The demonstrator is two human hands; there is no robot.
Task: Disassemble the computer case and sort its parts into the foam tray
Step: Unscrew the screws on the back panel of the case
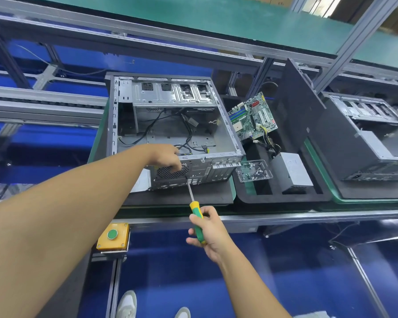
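An open computer case (170, 125) lies on its side on a black foam pad, loose cables inside. My left hand (168, 157) reaches over its rear panel, fingers curled at the fan grille (170, 173). My right hand (207, 228) grips a green-and-yellow screwdriver (197, 216) whose tip touches the rear panel just below the grille. To the right, the black foam tray (283, 198) holds a green motherboard (253, 117), a grey power supply (292, 171), a dark side panel (296, 106) standing upright and a clear box of screws (254, 171).
A second computer case (363, 143) sits on another pad at the far right. A yellow box with a green button (112, 235) hangs at the bench's front edge. Aluminium framing (345, 44) and a green shelf run overhead. Blue floor below.
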